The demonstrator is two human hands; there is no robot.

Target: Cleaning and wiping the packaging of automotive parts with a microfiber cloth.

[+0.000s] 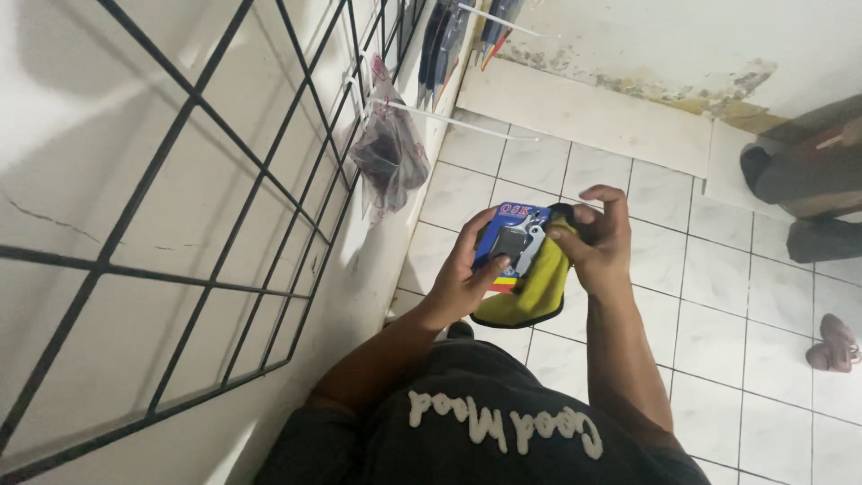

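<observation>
The left hand (462,278) holds a blister pack (514,247) up in mid-air, above the tiled floor (718,269) and just beside the wall (81,117). Its fingers curl round the pack's left edge and the thumb presses on the front, so it grips the pack firmly. The pack has a blue card back with a red and yellow strip along its lower edge, and a clear bubble over a dark grey part with a pale metal plate; what kind of part it is stays hard to make out.

The right hand (600,242) grips a yellow cloth (537,287) with a dark hem against the pack's right edge, thumb and forefinger pinched on the cloth, the other fingers bent above it. The cloth hangs down behind and below the pack, hiding the pack's lower right corner and its back.

A black wire grid (224,153) is fixed flat on the wall. From its pegs hang a clear bag (388,153) with dark contents too dim to identify, and further packs (449,40) cut off by the top edge. At the right edge, another person's legs and dark shoe (759,166) are only partly in view, and a pale sandal (833,346) lies on the tiles.
</observation>
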